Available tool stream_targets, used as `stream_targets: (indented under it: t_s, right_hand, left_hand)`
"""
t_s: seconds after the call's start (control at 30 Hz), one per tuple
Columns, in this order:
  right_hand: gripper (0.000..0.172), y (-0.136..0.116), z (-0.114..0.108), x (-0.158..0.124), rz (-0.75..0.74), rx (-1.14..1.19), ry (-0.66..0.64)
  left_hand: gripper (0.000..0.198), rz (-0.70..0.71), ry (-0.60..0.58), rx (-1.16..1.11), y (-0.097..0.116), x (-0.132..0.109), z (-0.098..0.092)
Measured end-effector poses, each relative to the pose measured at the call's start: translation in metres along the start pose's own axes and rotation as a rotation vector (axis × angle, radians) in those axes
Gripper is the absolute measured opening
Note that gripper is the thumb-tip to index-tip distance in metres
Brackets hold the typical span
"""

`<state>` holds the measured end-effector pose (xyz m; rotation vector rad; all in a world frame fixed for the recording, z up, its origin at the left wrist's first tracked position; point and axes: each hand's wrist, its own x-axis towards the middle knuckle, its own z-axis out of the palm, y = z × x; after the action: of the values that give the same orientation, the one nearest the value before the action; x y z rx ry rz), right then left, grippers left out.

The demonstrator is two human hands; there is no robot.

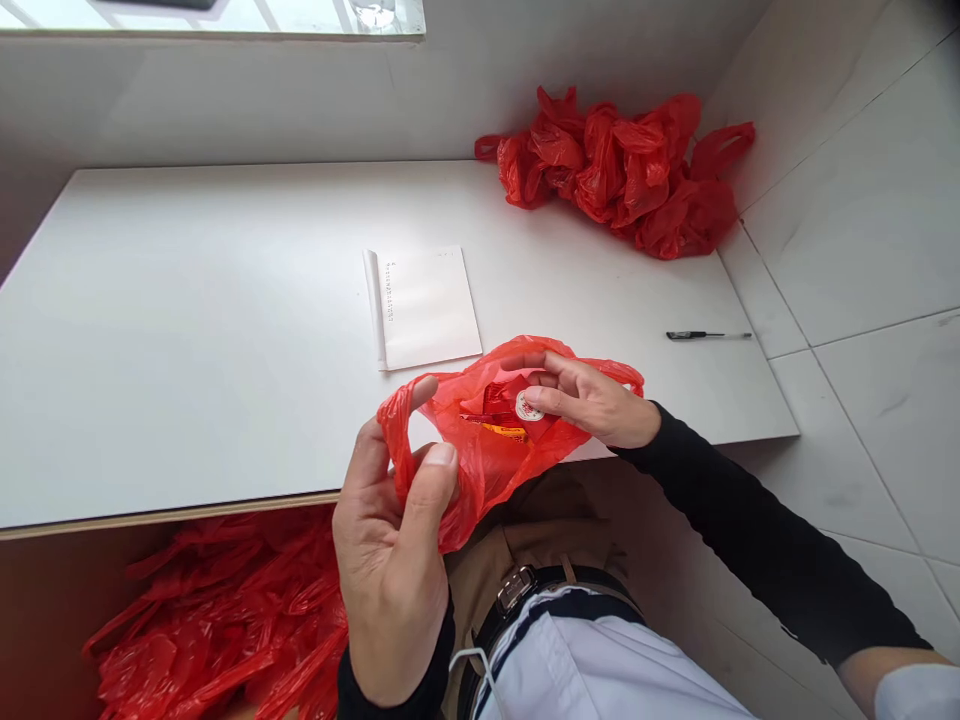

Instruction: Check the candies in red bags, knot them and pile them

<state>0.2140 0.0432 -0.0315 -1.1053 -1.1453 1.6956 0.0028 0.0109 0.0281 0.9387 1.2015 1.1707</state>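
I hold a thin red plastic bag [480, 455] over the near edge of the white table [187, 340]. My left hand [390, 560] pinches the bag's left handle and rim between thumb and fingers. My right hand [589, 400] grips the right rim, its fingertips at the bag's mouth beside a small round white item [528, 405]. Red and yellow packets [499, 415] show inside the bag.
A white notepad [427, 305] lies on the table behind the bag. A black pen [705, 335] rests near the right edge. A heap of filled red bags [622, 170] sits at the far right corner. More red bags [225, 610] lie on the floor below the table.
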Motion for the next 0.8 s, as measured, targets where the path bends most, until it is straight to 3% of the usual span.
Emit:
stream_targets:
  t_s: [0.3,0.8]
  right_hand:
    - [0.030,0.0030,-0.0019,0.0050,0.115,0.233,0.012]
    - [0.027,0.0005,-0.0017,0.0054,0.169,0.295,-0.022]
  left_hand:
    - [0.038,0.022,0.002,-0.024,0.0016,0.0024,0.0043]
    - [0.041,-0.035,0.023,-0.027,0.0017,0.0011,0.0056]
